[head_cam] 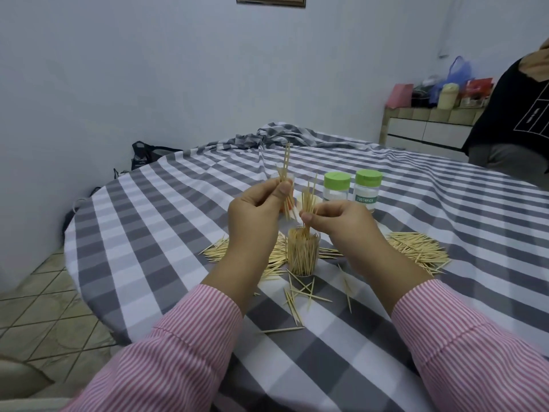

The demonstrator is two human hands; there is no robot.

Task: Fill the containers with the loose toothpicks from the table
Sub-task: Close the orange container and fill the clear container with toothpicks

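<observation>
A clear open container (302, 254) packed with upright toothpicks stands on the checked tablecloth (184, 221) in front of me. My left hand (257, 212) pinches a small bundle of toothpicks (285, 168) pointing up. My right hand (341, 221) pinches another bundle (309, 200) just above the container's mouth. Loose toothpicks lie in heaps left of the container (218, 248), at its right (419, 249), and scattered near me (300, 295). Two closed containers with green lids (336, 188) (367, 188) stand behind. Another container behind my left hand is mostly hidden.
The round table's edge curves along the left, with tiled floor (44, 307) below. A dark bag (145, 154) lies by the wall. A person in a dark top (517, 114) stands at the far right, in front of a counter holding bags and jars (445, 95).
</observation>
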